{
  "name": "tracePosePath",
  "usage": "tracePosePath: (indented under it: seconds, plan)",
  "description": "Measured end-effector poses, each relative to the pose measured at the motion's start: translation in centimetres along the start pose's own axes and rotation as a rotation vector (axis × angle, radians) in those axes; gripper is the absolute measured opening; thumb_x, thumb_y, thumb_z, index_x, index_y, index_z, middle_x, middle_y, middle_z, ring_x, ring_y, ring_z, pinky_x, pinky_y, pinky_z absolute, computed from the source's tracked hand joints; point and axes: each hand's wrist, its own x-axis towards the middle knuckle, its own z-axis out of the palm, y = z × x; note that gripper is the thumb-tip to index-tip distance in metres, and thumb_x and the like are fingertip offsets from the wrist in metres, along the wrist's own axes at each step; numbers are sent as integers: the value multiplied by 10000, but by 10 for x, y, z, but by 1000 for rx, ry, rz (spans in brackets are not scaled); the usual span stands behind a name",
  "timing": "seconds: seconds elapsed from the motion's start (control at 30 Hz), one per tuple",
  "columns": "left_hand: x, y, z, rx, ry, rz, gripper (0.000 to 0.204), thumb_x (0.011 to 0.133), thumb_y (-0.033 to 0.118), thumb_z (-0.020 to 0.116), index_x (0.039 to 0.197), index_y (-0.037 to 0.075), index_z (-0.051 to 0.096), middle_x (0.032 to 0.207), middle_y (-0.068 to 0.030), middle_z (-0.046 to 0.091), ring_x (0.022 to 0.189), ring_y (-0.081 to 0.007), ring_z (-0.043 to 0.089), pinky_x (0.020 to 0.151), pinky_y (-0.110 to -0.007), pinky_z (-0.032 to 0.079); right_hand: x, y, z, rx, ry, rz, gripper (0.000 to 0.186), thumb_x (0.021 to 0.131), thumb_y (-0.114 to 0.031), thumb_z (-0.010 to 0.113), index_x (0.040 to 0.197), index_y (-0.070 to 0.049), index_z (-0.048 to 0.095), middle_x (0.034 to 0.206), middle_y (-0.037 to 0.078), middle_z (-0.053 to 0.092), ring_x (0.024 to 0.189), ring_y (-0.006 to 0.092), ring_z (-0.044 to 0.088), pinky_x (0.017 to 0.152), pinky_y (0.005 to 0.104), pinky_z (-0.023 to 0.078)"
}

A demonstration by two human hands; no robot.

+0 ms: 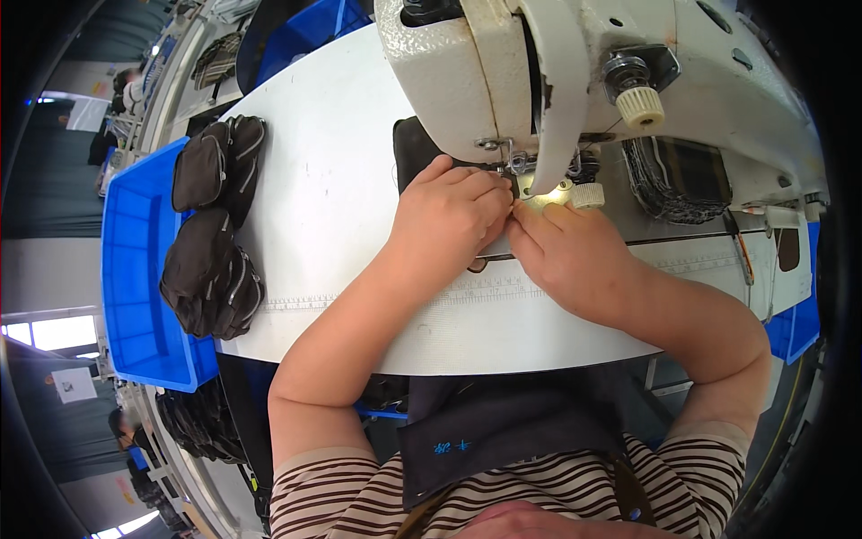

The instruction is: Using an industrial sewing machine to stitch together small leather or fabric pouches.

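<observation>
A white sewing machine [440,85] stands over the table, its small lamp lighting the spot around the needle. Dark fabric [413,148] lies at the needle and shows mostly behind my left hand. My left hand [449,211] is closed, fingers curled and pressed down on this fabric just left of the presser foot. Close against it, my right hand [570,256] has its thumb and fingers pinched together at the fabric's edge in front of the needle. My fingers hide most of the part they hold.
Dark zippered pouches [202,260] are piled at the table's left side, beside a blue bin [135,278]. A stack of dark zippered pieces [678,180] sits under the machine arm. An orange-and-black slim tool [743,251] lies at right. A printed ruler [485,292] crosses the white tabletop [314,180].
</observation>
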Motion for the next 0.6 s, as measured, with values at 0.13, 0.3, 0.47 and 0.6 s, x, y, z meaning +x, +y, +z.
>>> tracePosePath:
  seconds: [0.13, 0.3, 0.47, 0.6]
  plan:
    - [-1, -2, 2, -146, 9, -80, 175, 827, 155, 771, 985, 83, 749, 1051, -13, 743, 949, -232, 695, 899, -379, 539, 0, 3, 0, 24, -33, 38, 310, 796, -112, 679, 1075, 24, 682, 1059, 159, 700, 865, 241, 685, 724, 370, 519]
    - [-3, -10, -21, -338, -53, -166, 254, 838, 193, 815, 1065, 93, 759, 1099, -47, 726, 1036, -287, 668, 930, -414, 550, -2, 6, 1, 47, 42, 34, 307, 792, -101, 689, 1078, 12, 679, 1185, 190, 703, 877, 225, 701, 758, 390, 525]
    - [-9, -23, -34, -296, -199, -229, 348, 789, 171, 855, 1112, 96, 751, 1188, -66, 703, 1157, -301, 625, 936, -400, 545, 0, 6, -3, 54, 68, 52, 334, 785, -111, 704, 1098, 4, 682, 1200, 184, 703, 892, 223, 701, 792, 390, 520]
    - [-12, -37, -39, -395, -188, -189, 389, 774, 168, 869, 1140, 115, 746, 1175, -71, 701, 1164, -295, 624, 939, -402, 544, 4, 4, -1, 68, 170, 27, 305, 783, -119, 719, 1061, 2, 688, 1175, 161, 707, 1000, 234, 694, 839, 384, 526]
